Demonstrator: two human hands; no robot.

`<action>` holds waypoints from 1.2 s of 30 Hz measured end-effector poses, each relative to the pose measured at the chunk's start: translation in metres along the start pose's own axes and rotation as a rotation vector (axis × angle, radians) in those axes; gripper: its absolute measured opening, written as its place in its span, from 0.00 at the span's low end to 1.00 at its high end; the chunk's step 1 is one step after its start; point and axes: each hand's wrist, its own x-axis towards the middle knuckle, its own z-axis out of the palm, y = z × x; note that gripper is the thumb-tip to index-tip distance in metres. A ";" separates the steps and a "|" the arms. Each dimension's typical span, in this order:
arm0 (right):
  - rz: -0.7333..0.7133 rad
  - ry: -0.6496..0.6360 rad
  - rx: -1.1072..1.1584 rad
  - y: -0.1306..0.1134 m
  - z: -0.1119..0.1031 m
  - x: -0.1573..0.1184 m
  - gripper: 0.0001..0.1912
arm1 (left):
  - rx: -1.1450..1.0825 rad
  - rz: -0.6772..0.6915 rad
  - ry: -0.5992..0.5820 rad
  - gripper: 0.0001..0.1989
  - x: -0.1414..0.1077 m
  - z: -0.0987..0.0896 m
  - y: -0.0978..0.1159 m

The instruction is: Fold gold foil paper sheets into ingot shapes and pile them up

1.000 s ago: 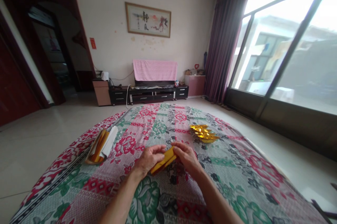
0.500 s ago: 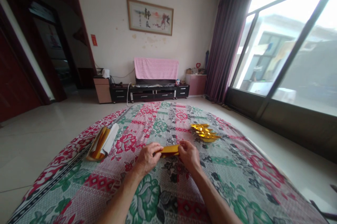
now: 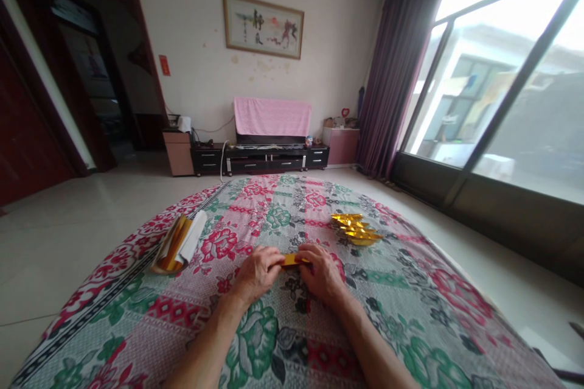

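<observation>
Between my two hands a folded strip of gold paper (image 3: 291, 260) lies low over the patterned cloth. My left hand (image 3: 259, 270) pinches its left end between thumb and fingers. My right hand (image 3: 320, 270) is closed on the right end, its fingers laid over the top and covering that part of the paper. Beyond my right hand sits a group of shiny folded gold paper pieces (image 3: 357, 231), nested in a row. Off to the left is a curled stack of gold and white paper sheets (image 3: 177, 247).
A flowered cloth (image 3: 383, 316) covers the rounded table. Past its far edge stand a low black TV cabinet (image 3: 267, 162) and a screen draped with a pink cloth (image 3: 272, 116). A purple curtain (image 3: 392, 66) and large windows are on the right, a dark doorway on the left.
My right hand has shifted inward and flattened over the gold paper, so less of it shows. The strip looks narrower. My left hand keeps its hold, nearly in place.
</observation>
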 end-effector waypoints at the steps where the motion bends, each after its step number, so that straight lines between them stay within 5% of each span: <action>1: 0.002 -0.007 0.003 0.000 0.001 0.000 0.13 | -0.013 -0.006 0.005 0.13 0.000 0.000 -0.001; 10: 0.009 0.002 -0.004 0.000 0.002 -0.001 0.12 | -0.186 -0.120 0.054 0.13 0.001 0.002 -0.014; 36: 0.041 0.008 0.007 -0.001 0.001 -0.004 0.11 | -0.126 -0.075 0.002 0.15 -0.001 -0.002 -0.018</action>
